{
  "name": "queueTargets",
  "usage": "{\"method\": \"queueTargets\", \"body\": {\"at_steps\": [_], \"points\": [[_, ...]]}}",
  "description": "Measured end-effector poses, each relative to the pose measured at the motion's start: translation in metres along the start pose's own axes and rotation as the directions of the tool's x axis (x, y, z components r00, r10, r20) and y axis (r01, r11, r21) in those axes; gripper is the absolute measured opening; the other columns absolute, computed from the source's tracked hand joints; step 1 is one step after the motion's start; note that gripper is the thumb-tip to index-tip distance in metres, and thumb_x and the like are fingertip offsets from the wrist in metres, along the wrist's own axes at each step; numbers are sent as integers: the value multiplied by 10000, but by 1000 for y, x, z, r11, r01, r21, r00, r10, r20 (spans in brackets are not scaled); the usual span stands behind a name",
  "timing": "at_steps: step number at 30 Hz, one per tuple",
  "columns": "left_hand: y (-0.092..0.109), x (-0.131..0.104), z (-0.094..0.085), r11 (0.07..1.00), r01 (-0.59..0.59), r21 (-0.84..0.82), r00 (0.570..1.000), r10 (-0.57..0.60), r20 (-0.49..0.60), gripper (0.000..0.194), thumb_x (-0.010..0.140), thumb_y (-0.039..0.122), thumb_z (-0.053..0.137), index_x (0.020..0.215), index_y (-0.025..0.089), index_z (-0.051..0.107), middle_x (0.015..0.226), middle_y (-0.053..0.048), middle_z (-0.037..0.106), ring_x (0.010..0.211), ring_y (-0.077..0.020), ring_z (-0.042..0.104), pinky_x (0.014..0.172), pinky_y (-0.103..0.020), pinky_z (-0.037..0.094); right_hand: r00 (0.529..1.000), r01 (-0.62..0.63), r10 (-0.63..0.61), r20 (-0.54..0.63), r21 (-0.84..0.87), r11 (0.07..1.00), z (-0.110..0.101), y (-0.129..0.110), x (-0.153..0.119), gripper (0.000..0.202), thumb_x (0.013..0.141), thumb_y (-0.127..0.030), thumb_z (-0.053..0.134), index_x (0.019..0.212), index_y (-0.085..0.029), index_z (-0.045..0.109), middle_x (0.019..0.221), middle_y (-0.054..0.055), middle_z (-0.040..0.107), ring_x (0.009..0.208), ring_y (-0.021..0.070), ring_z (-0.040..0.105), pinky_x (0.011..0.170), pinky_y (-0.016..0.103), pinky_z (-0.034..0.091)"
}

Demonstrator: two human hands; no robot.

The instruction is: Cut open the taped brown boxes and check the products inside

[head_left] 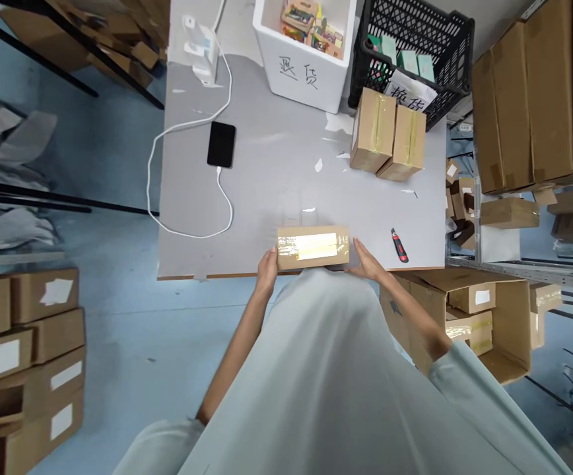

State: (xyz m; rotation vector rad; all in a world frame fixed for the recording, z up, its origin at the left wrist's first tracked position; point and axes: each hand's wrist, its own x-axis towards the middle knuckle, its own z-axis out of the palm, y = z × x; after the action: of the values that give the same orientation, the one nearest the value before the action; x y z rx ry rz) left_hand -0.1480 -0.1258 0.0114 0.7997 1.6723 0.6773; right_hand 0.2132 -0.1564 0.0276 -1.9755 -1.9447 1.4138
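Cradling close to the table's near edge, the taped cardboard box (313,247) is lying at the centre of play on the grey table (267,191), its white label (323,244) facing up! The left hand (267,269) is touching the box's nine o'clock end, though how firmly it's gripping I can't tell. Over at three o'clock, the right hand (367,262) is holding its fingers apart right beside the other end; whether they're making contact, I can't say. Further out at three, a red-and-black cutter (399,245) is lying loose. Reading round from the box: at ten o'clock a black phone (221,145) is trailing its white cable (232,212); at twelve a white bin (299,76) is holding small colourful packs (300,14); at one a black crate (363,76) is standing behind two taped cartons (375,128); and towards four, below table level, a big open carton (511,323) is holding more boxes (472,297).
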Motion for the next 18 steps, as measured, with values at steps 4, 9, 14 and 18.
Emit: {"method": "queueTargets", "body": {"at_steps": [4, 9, 14, 18], "points": [[12, -11, 8, 1000, 20, -5, 999, -20, -35, 764, 1047, 859, 485, 1214, 173, 776, 1421, -184, 799, 1422, -388, 682, 1291, -507, 506, 999, 29, -26, -23, 124, 992, 17, -5, -2, 951, 1030, -659, 717, 1829, -236, 424, 1881, 142, 438, 1769, 310, 388, 1411, 499, 400], [53, -6, 22, 999, -44, 5, 999, 44, 12, 785, 1079, 856, 499, 1350, 178, 785, 1507, -164, 780, 1478, -376, 663, 1258, -458, 522, 981, 26, 39, -190, 328, 944, -9, -20, 3, 887, 1080, -808, 551, 1750, -228, 565, 1772, 141, 589, 1578, 330, 636, 1251, 467, 586], [77, 19, 57, 1000, 29, -8, 996, -28, 89, 662, 1037, 636, 712, 1473, 139, 740, 1459, -194, 803, 1417, -379, 719, 1227, -494, 553, 948, -151, 197, -250, 189, 970, -55, -15, 25, 651, 1186, -701, 404, 1353, -256, 850, 1344, 116, 874, 1329, 392, 794, 1158, 500, 605], [71, 31, 80, 997, 72, -15, 992, -70, 108, 575, 988, 465, 773, 1458, 134, 746, 1493, -198, 789, 1414, -358, 734, 1252, -484, 546, 953, -207, 238, -185, 172, 963, -61, 0, 46, 589, 1189, -627, 452, 1362, -220, 841, 1347, 132, 875, 1344, 382, 797, 1160, 480, 606]]}}
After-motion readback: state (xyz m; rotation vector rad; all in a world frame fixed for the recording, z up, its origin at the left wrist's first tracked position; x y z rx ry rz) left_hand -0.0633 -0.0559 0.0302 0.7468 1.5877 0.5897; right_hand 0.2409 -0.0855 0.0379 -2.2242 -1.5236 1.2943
